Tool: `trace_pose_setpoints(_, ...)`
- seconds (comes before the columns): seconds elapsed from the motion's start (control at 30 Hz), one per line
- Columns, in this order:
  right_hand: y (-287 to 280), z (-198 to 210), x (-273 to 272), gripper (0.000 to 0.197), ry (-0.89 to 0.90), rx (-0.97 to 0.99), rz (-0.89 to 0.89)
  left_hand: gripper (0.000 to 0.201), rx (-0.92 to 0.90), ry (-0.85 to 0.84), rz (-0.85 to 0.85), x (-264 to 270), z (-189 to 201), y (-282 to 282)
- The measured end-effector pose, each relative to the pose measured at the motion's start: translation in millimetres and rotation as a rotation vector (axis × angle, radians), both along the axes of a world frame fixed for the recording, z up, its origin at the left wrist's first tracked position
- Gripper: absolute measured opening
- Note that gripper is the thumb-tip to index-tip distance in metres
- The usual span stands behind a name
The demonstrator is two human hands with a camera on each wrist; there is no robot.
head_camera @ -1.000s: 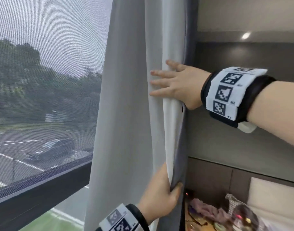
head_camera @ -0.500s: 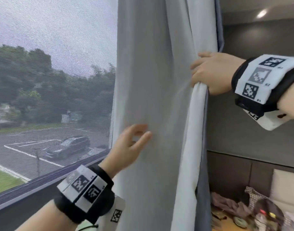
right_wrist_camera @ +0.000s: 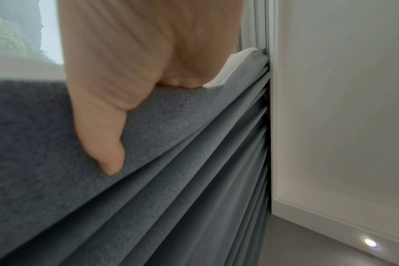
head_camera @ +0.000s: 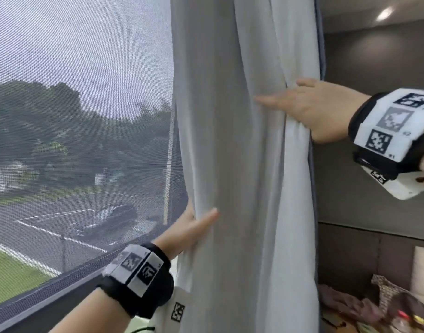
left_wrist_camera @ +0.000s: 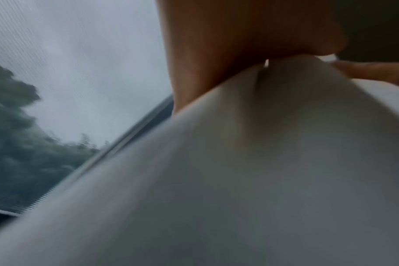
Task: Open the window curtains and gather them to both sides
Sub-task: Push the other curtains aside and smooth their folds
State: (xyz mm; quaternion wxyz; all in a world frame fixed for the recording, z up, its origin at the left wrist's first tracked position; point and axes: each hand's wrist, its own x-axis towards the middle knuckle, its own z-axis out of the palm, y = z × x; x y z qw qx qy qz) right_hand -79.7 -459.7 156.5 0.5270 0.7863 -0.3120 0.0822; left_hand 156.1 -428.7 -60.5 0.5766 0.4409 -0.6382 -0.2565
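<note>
A: What is showing from the head camera?

B: The curtain (head_camera: 244, 164) is hanging bunched up at the right side of the window (head_camera: 81, 116), next to the wall (head_camera: 374, 164). The left hand (head_camera: 189, 231) is holding the curtain's left edge low down. Its thumb is lying on the front and its other fingers are going behind the cloth, so its grip is pinching the curtain. The right hand (head_camera: 311, 109) is higher up. Its fingers are lying straight and flat on the folds, so its grip is spread.

A: And the left wrist camera?

B: It is blurry. The left hand (left_wrist_camera: 239, 36) is touching the pale curtain (left_wrist_camera: 239, 180), and trees are showing through the window (left_wrist_camera: 68, 72).

A: And the right wrist camera?

B: The right hand (right_wrist_camera: 130, 72) is pressing on the grey-blue side of the curtain (right_wrist_camera: 171, 180). The thumb is lying flat on the cloth. The folds are squeezing together beside the white wall (right_wrist_camera: 342, 108).
</note>
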Motion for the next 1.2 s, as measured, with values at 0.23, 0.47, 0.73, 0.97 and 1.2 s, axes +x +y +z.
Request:
trace_pose_setpoints(0.23, 7.3, -15.9, 40.1, 0.113, 0.046, -0.129, 0.387, 0.105, 0.007, -0.228, -0.242, -68.1, 11.5, -11.5)
trace_pose_setpoints(0.47, 10.7, -12.8, 58.0, 0.079, 0.27, -0.231, 0.181, 0.106, 0.026, -0.307, -0.282, -92.8, 20.8, -24.9)
trace_pose_setpoints(0.73, -20.4, -2.8, 37.8, 0.032, 0.19, -0.126, 0.209, 0.051, 0.061, -0.194, -0.143, -86.6, 14.1, -34.7)
trace_pose_setpoints(0.97, -38.3, 7.3, 25.7, 0.035, 0.202, -0.098, 0.321, 0.038, -0.007, -0.086, 0.15, -95.7, 7.6, -33.2)
trace_pose_setpoints(1.2, -38.8, 6.8, 24.2, 0.036, 0.179, -0.074, 0.407, 0.062, -0.059, -0.102, 0.386, -125.7, -14.4, -16.0)
